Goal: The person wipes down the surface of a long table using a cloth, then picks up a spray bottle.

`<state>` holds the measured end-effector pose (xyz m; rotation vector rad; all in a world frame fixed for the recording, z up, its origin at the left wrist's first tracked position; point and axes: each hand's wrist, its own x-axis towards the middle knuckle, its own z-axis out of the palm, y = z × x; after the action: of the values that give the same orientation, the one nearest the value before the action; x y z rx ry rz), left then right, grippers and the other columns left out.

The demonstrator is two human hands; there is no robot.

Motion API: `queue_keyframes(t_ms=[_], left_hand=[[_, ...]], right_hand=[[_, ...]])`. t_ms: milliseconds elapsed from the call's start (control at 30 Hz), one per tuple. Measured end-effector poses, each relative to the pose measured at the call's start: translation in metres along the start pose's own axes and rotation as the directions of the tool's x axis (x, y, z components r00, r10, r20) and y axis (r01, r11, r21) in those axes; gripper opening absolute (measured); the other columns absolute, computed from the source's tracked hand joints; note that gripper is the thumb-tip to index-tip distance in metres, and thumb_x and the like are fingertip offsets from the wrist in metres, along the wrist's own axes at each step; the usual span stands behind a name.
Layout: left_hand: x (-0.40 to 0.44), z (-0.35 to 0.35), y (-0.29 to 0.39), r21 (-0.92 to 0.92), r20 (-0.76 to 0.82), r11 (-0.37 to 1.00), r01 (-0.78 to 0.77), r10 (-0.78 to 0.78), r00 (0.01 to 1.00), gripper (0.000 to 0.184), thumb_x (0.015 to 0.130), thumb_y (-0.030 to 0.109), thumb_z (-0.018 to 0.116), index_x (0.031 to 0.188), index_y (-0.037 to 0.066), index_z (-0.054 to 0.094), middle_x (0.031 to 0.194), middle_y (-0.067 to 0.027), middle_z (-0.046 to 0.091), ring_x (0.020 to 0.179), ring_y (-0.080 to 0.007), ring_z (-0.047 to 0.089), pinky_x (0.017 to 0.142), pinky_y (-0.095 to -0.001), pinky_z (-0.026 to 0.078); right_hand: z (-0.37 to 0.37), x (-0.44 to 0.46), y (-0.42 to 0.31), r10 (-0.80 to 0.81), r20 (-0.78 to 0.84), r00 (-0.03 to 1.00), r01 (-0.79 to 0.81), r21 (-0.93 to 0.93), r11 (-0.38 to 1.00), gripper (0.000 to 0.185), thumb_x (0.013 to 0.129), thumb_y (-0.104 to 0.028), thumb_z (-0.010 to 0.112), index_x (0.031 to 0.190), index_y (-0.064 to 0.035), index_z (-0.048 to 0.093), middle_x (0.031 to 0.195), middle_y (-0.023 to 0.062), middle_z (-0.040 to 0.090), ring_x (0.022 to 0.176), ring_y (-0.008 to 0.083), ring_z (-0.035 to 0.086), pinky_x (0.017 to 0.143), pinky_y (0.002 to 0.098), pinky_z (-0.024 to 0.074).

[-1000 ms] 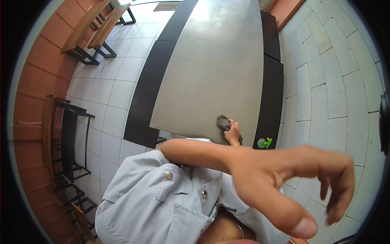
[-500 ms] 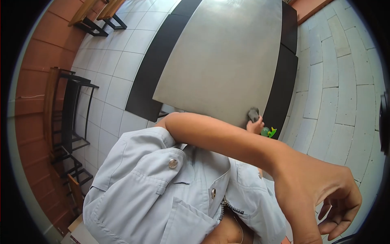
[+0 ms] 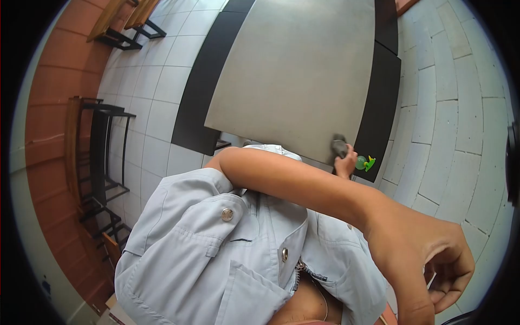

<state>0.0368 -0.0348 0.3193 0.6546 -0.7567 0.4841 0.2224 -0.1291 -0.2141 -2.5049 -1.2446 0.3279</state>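
My left hand is raised close to the camera at the lower right, its forearm crossing in front of my chest. Its fingers are curled in, and nothing shows inside them. Farther off, my right hand is at the near right corner of a grey table, closed on a dark grey cloth at the tabletop. Just right of that hand is a spray bottle with a bright green trigger head; whether the hand touches it I cannot tell. The left forearm covers most of my right arm.
Black benches flank the table on the left and right. Black-framed wooden furniture stands by an orange wall. White tiles cover the floor on the left; a whitish brick-like surface lies right.
The view has shifted slightly, so the table and bottle sit higher in it. My left fingers have curled in a little more. My right hand keeps the cloth at the table corner.
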Motion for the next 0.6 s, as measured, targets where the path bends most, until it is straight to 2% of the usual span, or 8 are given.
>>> queue_keyframes(t_ms=[100,200,333,433,467,500,533,600], left_hand=[[-0.002,0.0,-0.003,0.038,-0.007,0.999,0.03,-0.03,1.0,0.034,0.093,0.032,0.085,0.093,0.0,0.074,0.088,-0.0071,0.075,0.083,-0.0185,0.072,0.077,-0.0352,0.055],[-0.009,-0.001,-0.002,0.094,-0.033,0.993,0.069,-0.066,0.997,0.034,0.093,0.033,0.085,0.093,0.0,0.074,0.089,-0.0074,0.075,0.083,-0.0188,0.072,0.077,-0.0354,0.056],[-0.04,-0.023,0.005,0.358,-0.104,0.918,0.168,-0.139,0.985,0.035,0.092,0.034,0.085,0.093,0.0,0.074,0.09,-0.0079,0.076,0.084,-0.0193,0.073,0.077,-0.0355,0.057],[-0.101,-0.098,0.009,0.833,-0.234,0.475,0.282,-0.16,0.959,0.034,0.1,0.034,0.076,0.1,0.001,0.076,0.099,-0.0128,0.078,0.095,-0.0275,0.076,0.084,-0.0418,0.059],[-0.133,-0.114,0.016,0.772,-0.47,0.402,0.492,-0.158,0.868,0.035,0.101,0.036,0.076,0.107,0.002,0.077,0.107,-0.0147,0.078,0.105,-0.0291,0.075,0.09,-0.0437,0.059],[-0.182,-0.143,0.015,0.762,-0.613,0.162,0.627,-0.129,0.779,0.031,0.101,0.028,0.076,0.119,0.002,0.074,0.117,-0.0155,0.076,0.111,-0.0333,0.072,0.101,-0.0437,0.055],[-0.252,-0.182,0.009,0.707,-0.707,-0.082,0.702,-0.06,0.705,0.036,0.102,0.03,0.076,0.128,0.005,0.072,0.127,-0.017,0.074,0.123,-0.0352,0.068,0.109,-0.0467,0.051],[-0.387,-0.206,0.014,0.32,-0.888,-0.429,0.845,0.175,0.426,0.055,0.098,0.043,0.076,0.14,0.008,0.068,0.146,-0.0206,0.065,0.141,-0.0412,0.055,0.119,-0.0539,0.042]], right_hand=[[0.018,0.028,0.019,0.117,-0.112,0.987,-0.113,0.047,0.993,0.066,0.077,-0.009,0.082,0.14,-0.021,0.064,0.122,0.0162,0.065,0.119,0.0421,0.064,0.101,0.0537,0.0549],[0.031,0.026,-0.043,0.071,-0.162,0.984,-0.062,0.057,0.996,0.067,0.077,-0.01,0.082,0.141,-0.02,0.063,0.123,0.0176,0.065,0.12,0.0419,0.064,0.102,0.0539,0.0544],[0.052,0.005,-0.127,-0.276,0.099,0.956,0.262,0.135,0.955,0.069,0.067,-0.004,0.075,0.134,-0.0208,0.067,0.117,0.0147,0.063,0.114,0.0386,0.063,0.101,0.0524,0.0538],[0.062,-0.021,-0.134,-0.581,0.227,0.782,0.512,0.297,0.806,0.069,0.07,-0.01,0.079,0.137,-0.0219,0.068,0.127,0.0158,0.065,0.116,0.0386,0.062,0.102,0.0492,0.0549],[0.068,-0.027,-0.123,-0.655,0.221,0.723,0.553,0.382,0.74,0.067,0.071,-0.012,0.081,0.136,-0.0214,0.069,0.132,0.0169,0.066,0.117,0.0389,0.062,0.103,0.0495,0.0555],[0.1,-0.034,-0.097,-0.611,0.114,0.783,0.496,0.479,0.724,0.065,0.071,-0.012,0.082,0.135,-0.0217,0.069,0.134,0.0173,0.067,0.118,0.0392,0.062,0.103,0.05,0.0562],[0.076,-0.037,-0.09,-0.543,0.251,0.801,0.485,0.258,0.835,0.062,0.072,-0.009,0.081,0.131,-0.0225,0.068,0.128,0.0172,0.067,0.12,0.0397,0.063,0.102,0.0519,0.0564],[0.041,-0.028,-0.069,-0.434,0.265,0.861,0.377,0.238,0.895,0.06,0.072,-0.008,0.081,0.129,-0.0194,0.067,0.119,0.0179,0.068,0.118,0.0427,0.065,0.101,0.0519,0.0554]])
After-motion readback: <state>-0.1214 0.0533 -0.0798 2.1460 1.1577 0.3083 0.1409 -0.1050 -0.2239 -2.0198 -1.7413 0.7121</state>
